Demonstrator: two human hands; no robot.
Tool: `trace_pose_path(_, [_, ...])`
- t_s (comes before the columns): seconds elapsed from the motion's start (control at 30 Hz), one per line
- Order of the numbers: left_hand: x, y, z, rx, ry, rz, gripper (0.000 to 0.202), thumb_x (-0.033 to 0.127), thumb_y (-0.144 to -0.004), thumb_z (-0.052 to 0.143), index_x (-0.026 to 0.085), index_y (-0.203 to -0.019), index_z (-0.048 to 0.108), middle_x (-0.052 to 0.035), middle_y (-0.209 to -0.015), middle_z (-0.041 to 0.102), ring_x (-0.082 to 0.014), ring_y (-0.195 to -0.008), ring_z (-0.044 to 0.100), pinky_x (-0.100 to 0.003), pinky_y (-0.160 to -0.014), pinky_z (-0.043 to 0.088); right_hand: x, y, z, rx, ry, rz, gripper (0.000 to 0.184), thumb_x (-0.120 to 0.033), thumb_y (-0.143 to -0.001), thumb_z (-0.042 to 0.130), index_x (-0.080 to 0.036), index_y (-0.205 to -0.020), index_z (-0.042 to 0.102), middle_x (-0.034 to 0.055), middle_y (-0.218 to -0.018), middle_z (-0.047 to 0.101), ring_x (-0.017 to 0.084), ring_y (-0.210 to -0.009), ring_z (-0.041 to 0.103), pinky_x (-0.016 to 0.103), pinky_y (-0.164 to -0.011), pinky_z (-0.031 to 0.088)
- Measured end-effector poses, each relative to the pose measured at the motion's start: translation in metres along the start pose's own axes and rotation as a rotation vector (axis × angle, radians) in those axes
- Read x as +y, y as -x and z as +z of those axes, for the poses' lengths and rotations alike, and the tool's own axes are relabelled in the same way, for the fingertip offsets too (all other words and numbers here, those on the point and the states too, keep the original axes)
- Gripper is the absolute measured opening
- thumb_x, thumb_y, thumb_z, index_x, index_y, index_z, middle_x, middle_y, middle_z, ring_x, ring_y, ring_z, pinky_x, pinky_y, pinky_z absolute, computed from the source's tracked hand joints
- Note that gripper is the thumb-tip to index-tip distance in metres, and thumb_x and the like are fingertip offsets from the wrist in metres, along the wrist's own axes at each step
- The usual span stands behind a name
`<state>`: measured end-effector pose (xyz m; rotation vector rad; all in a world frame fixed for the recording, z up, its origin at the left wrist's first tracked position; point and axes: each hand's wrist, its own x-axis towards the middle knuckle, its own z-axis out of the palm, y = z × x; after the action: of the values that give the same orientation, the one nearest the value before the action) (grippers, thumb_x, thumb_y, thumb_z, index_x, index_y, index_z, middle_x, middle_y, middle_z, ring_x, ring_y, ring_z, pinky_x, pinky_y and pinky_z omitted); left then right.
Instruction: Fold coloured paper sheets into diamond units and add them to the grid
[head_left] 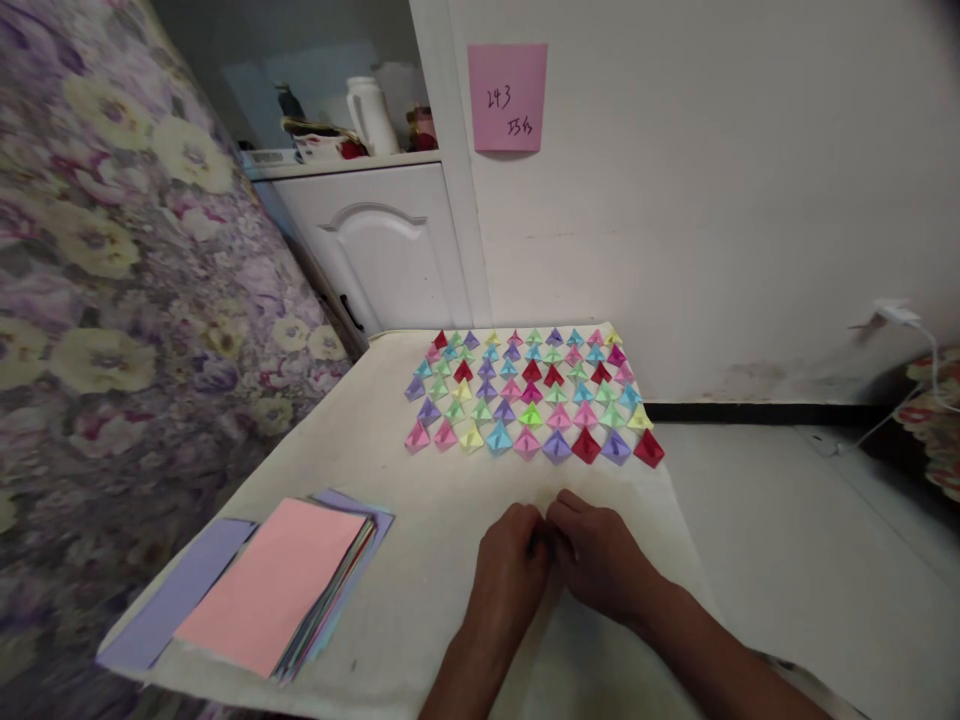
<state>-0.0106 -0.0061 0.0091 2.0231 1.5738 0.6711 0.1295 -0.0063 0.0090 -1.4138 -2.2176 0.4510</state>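
Observation:
My left hand (510,570) and my right hand (596,555) rest together on the cream table top (420,590), knuckles up and fingers curled so that the fingertips meet. Whatever lies between the fingers is hidden. Just beyond them, several rows of small folded paper shapes (529,395) in pink, red, blue, green, yellow and purple stand in a grid on the far half of the table. A stack of coloured paper sheets (281,585), pink on top, lies at the near left of the table, well left of my left hand.
A floral fabric (112,300) rises along the left. A white cabinet (379,245) with a white jug (369,112) on top stands behind the table. A pink note (507,96) is stuck on the white wall. A charger and cable (900,318) hang at right above the pale floor (810,560).

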Motion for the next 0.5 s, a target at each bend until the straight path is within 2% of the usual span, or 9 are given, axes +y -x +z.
trace_pose_path(0.37, [0.001, -0.001, -0.003, 0.029, 0.020, -0.027, 0.017, 0.005, -0.068, 0.041, 0.019, -0.067, 0.051, 0.0011, -0.069, 0.053, -0.0125, -0.065, 0.049, -0.023, -0.058, 0.032, 0.009, -0.002, 0.003, 0.186, -0.164, 0.096, 0.015, -0.004, -0.067, 0.043, -0.019, -0.068, 0.046, -0.0024, -0.065, 0.048, 0.011, -0.059, 0.046, 0.021, -0.056, 0.034])
trace_pose_path(0.5, [0.003, -0.001, -0.007, 0.028, 0.020, -0.054, 0.016, 0.006, -0.068, 0.042, 0.019, -0.067, 0.051, 0.0015, -0.067, 0.053, -0.0124, -0.063, 0.048, -0.023, -0.057, 0.032, 0.014, -0.003, 0.003, 0.199, -0.261, 0.170, 0.013, -0.007, -0.067, 0.045, -0.020, -0.072, 0.048, -0.0032, -0.063, 0.051, 0.012, -0.056, 0.048, 0.021, -0.054, 0.036])
